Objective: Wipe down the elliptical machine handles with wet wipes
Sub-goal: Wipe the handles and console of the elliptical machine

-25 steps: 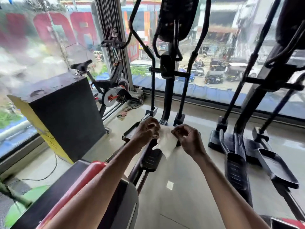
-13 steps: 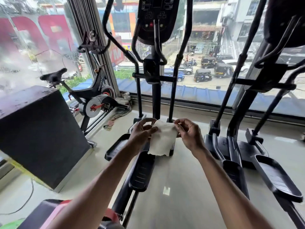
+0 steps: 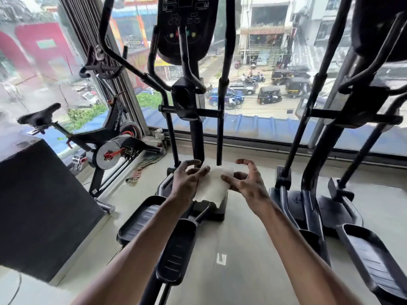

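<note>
Wipe [image 3: 211, 187] has been opened out since half a second ago: then it was pinched by its top corners and hung down, now it is spread flat between both hands. It is held low in front of the elliptical's [image 3: 193, 128] centre post, well below the handles [image 3: 222, 89], touching neither. Left hand [image 3: 187, 186]: fingers [image 3: 198, 172] curled over the wipe's left edge, gripping it. Right hand [image 3: 248, 186]: fingers spread and loosely bent, thumb laid on the wipe's right edge; grip or mere touch cannot be told. Judged: wipe readied, no handle wiped yet; a reach up to a handle is called for next.
</note>
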Action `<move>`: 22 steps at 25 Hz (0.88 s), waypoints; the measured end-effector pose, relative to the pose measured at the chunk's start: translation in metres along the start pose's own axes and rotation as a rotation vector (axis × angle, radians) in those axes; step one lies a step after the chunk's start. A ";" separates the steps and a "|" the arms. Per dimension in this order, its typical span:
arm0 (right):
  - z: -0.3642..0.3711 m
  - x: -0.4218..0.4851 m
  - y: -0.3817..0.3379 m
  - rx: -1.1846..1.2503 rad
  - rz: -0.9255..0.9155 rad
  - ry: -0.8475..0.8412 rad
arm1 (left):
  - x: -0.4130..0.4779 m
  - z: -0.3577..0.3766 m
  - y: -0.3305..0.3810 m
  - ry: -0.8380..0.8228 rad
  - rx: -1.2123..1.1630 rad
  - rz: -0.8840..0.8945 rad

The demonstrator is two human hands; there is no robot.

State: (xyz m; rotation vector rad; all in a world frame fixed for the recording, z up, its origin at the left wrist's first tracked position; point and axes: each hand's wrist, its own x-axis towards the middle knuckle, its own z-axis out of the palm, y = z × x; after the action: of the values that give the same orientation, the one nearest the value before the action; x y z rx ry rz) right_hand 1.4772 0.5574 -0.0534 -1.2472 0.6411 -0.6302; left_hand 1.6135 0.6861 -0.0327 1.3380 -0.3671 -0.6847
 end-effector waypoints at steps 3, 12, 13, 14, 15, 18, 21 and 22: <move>-0.011 0.034 -0.005 0.119 -0.042 0.074 | 0.032 0.016 -0.005 -0.217 0.060 -0.074; -0.032 0.156 -0.021 -0.050 -0.112 -0.003 | 0.165 0.054 0.009 -0.283 -0.070 -0.056; -0.032 0.170 -0.025 -0.068 -0.113 -0.010 | 0.182 0.055 0.014 -0.293 -0.067 -0.060; -0.031 0.184 -0.028 -0.085 -0.118 -0.004 | 0.197 0.057 0.019 -0.310 -0.063 -0.059; -0.031 0.195 -0.029 -0.086 -0.125 0.007 | 0.210 0.059 0.024 -0.333 -0.055 -0.052; -0.033 0.222 -0.036 -0.058 -0.164 0.009 | 0.240 0.064 0.035 -0.359 -0.031 -0.015; -0.039 0.244 -0.042 -0.077 -0.159 -0.038 | 0.264 0.068 0.038 -0.295 0.079 0.044; -0.041 0.251 -0.044 -0.072 -0.139 -0.068 | 0.271 0.070 0.040 -0.289 0.116 0.068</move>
State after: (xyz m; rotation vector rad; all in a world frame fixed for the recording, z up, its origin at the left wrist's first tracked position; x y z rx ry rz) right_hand 1.6115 0.3368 -0.0424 -1.3837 0.5277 -0.6819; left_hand 1.7846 0.4619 -0.0157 1.3315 -0.6900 -0.8118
